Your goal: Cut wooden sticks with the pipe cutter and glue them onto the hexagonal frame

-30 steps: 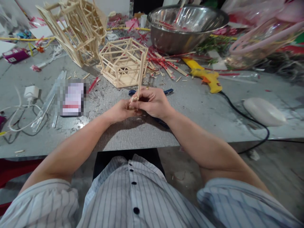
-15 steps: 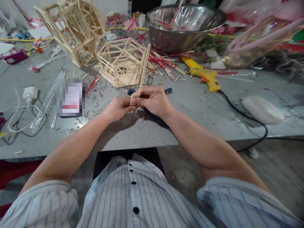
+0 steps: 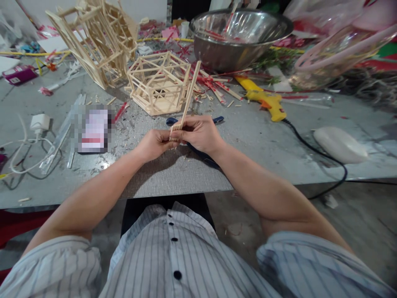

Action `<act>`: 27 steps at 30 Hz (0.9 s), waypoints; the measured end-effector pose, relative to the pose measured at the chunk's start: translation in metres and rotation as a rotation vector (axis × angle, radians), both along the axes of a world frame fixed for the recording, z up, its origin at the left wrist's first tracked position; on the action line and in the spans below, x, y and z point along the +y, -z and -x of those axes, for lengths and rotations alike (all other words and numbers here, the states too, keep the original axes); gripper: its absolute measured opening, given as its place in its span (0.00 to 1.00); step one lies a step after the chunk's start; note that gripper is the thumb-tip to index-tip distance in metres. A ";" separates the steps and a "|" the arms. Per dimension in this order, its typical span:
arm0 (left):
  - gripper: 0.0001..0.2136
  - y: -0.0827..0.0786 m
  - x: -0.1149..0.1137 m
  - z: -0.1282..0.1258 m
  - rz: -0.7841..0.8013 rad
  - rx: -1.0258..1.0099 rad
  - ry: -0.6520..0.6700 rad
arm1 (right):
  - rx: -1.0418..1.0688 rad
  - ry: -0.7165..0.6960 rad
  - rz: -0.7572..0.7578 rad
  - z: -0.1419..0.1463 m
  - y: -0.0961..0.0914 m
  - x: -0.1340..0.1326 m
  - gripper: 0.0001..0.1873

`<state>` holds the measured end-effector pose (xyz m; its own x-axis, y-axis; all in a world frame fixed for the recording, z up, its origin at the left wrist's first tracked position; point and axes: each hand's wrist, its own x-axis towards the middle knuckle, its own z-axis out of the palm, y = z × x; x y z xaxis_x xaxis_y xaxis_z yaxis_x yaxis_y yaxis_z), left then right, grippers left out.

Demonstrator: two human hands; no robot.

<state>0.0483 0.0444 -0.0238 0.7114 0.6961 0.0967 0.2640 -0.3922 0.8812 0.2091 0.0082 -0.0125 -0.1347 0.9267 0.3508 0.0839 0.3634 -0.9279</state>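
Both my hands meet over the grey table near its front edge. My right hand (image 3: 200,134) is closed around the lower end of a bundle of thin wooden sticks (image 3: 189,95) that rises and leans to the right. My left hand (image 3: 155,144) pinches the bottom of the same sticks. A hexagonal stick frame (image 3: 156,85) lies just behind my hands. A taller stick structure (image 3: 96,39) stands at the back left.
A steel bowl (image 3: 238,35) with red-tipped sticks sits at the back. A yellow glue gun (image 3: 263,99) lies right of the frame, its black cord (image 3: 322,155) running off the table edge. A white charger with cable (image 3: 39,124) lies left. Blue-handled pliers (image 3: 198,151) rest under my hands.
The upper end of the sticks has tilted further to the right. My hands have stayed in the same spot.
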 end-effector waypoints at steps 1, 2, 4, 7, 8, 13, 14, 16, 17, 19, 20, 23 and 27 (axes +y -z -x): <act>0.09 0.000 -0.001 -0.001 0.007 -0.001 -0.006 | -0.006 0.008 -0.005 0.000 0.000 0.000 0.15; 0.09 -0.001 -0.001 -0.001 0.013 -0.001 -0.013 | -0.015 0.016 -0.008 0.000 0.001 0.000 0.16; 0.08 -0.001 -0.002 -0.002 0.010 -0.005 -0.028 | -0.036 0.030 -0.021 0.000 0.001 0.000 0.16; 0.07 0.000 -0.003 -0.004 -0.012 0.007 -0.065 | -0.070 0.051 -0.070 0.000 0.003 0.000 0.15; 0.06 0.000 -0.004 -0.004 -0.023 0.013 -0.076 | -0.081 0.056 -0.083 0.000 0.003 0.000 0.15; 0.06 -0.001 -0.004 -0.005 -0.026 0.023 -0.080 | -0.077 0.038 -0.085 -0.001 0.002 0.000 0.12; 0.07 -0.001 -0.003 -0.005 -0.018 0.023 -0.081 | -0.071 0.039 -0.093 -0.001 0.002 0.000 0.11; 0.08 -0.001 -0.003 -0.004 -0.002 0.032 -0.082 | -0.074 0.050 -0.108 -0.002 0.001 0.002 0.10; 0.08 -0.001 -0.002 -0.004 0.016 0.039 -0.077 | -0.080 0.054 -0.104 -0.003 0.001 0.003 0.11; 0.09 0.000 -0.001 -0.003 0.095 0.028 -0.045 | -0.085 0.046 -0.057 -0.005 0.000 0.004 0.12; 0.09 0.001 -0.001 -0.002 0.156 0.005 -0.024 | -0.076 0.036 -0.018 -0.005 0.000 0.005 0.13; 0.07 0.000 -0.003 -0.002 0.379 -0.072 0.033 | -0.019 -0.003 0.118 -0.007 0.001 0.006 0.16; 0.07 -0.005 -0.007 -0.003 0.578 -0.073 0.033 | 0.033 -0.053 0.280 -0.006 0.003 0.006 0.20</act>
<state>0.0515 0.0372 -0.0184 0.7394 0.6281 -0.2423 0.1902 0.1505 0.9702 0.2150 0.0141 -0.0150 -0.1785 0.9801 0.0867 0.0401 0.0953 -0.9946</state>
